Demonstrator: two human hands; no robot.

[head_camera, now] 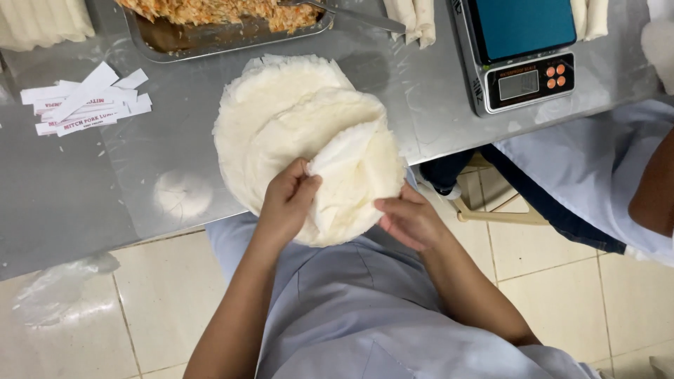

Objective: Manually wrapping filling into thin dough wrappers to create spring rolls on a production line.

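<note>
At frame centre, a folded-up sheet is pinched by the left hand [286, 203] from the stack of round wrappers [281, 119]; its near edge is gripped by the right hand [411, 221].

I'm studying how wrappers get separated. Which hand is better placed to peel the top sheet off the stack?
Probably the left hand: it already pinches the lifted wrapper sheet, while the right hand only steadies the wrapper stack's edge.

Wrapper stack [295, 133]: thin, matt, floury dough sheets with ragged edges. Table [175, 147]: brushed steel, dull sheen, smeared. Tray [203, 38]: glossy metal. Label strips [84, 105]: matt paper. Scale [519, 52]: plastic housing, smooth platform. Floor [554, 281]: glossy tile.
</note>
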